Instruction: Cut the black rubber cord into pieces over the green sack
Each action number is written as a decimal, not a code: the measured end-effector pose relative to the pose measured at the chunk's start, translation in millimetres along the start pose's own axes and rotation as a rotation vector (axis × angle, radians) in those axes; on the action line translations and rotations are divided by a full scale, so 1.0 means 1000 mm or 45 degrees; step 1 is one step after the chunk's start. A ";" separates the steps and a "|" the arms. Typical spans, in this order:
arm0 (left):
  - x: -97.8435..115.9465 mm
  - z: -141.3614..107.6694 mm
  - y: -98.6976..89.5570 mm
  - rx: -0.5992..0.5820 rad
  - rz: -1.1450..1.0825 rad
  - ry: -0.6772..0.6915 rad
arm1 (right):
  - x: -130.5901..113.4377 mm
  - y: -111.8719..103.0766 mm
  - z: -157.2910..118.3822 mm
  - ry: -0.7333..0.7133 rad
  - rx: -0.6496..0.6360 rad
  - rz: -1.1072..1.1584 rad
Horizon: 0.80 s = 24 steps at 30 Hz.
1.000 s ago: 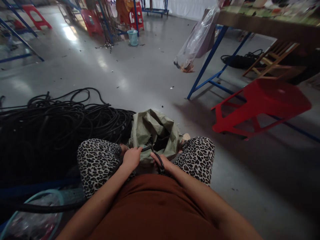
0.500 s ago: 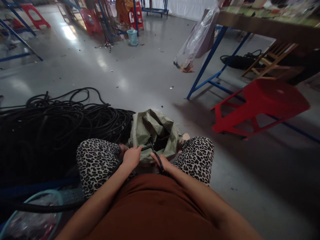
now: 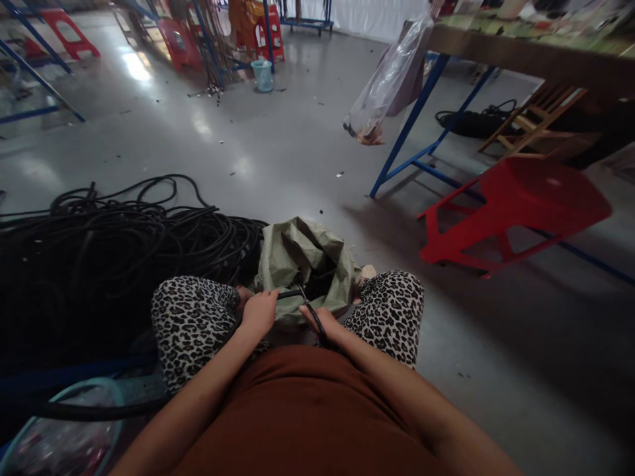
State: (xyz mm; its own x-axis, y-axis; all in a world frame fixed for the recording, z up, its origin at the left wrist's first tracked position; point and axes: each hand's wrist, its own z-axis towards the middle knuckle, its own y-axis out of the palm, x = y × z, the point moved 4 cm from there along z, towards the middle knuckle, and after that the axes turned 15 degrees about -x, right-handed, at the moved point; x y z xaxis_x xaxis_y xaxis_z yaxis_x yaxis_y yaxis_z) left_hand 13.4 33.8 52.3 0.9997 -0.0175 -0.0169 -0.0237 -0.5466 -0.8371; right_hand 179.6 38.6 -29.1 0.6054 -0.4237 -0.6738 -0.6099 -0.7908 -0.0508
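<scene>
My left hand [image 3: 260, 312] is closed around a black cord [image 3: 288, 293], whose end points right over the sack's near rim. Scissors with black handles [image 3: 317, 322] are gripped in my right hand [image 3: 325, 318], and their blades meet the cord near its end. Whether the blades have gone through the cord cannot be made out. Below both hands, between my knees, stands an open olive woven sack [image 3: 278, 254] with dark contents that are hard to make out.
A large heap of black cord [image 3: 124, 231] lies at left. A light-blue basket [image 3: 116, 396] with plastic-wrapped stuff sits at lower left. On the right are a red stool [image 3: 526, 205] and a blue-legged table [image 3: 411, 122] with a plastic bag [image 3: 387, 79] hanging from it.
My left hand has shifted very slightly left with the cord. The scissors stay at the cord's end, their handles only slightly changed in angle.
</scene>
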 end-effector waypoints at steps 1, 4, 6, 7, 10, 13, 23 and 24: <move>-0.001 0.000 0.000 0.016 0.011 -0.008 | 0.000 0.000 0.000 0.010 0.005 0.010; -0.004 -0.001 0.001 0.038 0.019 -0.022 | 0.001 -0.001 0.001 0.017 0.018 0.033; -0.005 -0.001 0.002 0.033 0.012 -0.019 | 0.002 -0.002 0.001 0.028 0.020 0.024; -0.006 -0.001 0.003 0.028 0.008 -0.015 | 0.002 -0.002 0.000 0.035 0.023 0.017; -0.005 0.000 0.004 0.010 -0.001 -0.009 | 0.002 -0.003 -0.001 0.041 0.034 0.007; -0.005 0.000 0.004 -0.002 -0.020 -0.018 | 0.005 -0.004 0.001 0.063 0.041 0.030; -0.008 -0.005 -0.004 -0.005 -0.089 -0.080 | 0.011 -0.005 0.010 0.022 0.048 0.262; -0.008 -0.006 -0.004 0.001 -0.095 -0.086 | 0.010 -0.004 0.009 0.028 0.042 0.293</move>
State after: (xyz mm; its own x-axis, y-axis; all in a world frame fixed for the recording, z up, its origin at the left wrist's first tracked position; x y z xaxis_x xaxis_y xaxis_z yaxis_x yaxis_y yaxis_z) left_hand 5.0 31.3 58.9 0.9968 0.0796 0.0088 0.0508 -0.5434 -0.8379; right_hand 183.8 41.7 -42.6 0.4591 -0.6009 -0.6543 -0.7495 -0.6574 0.0779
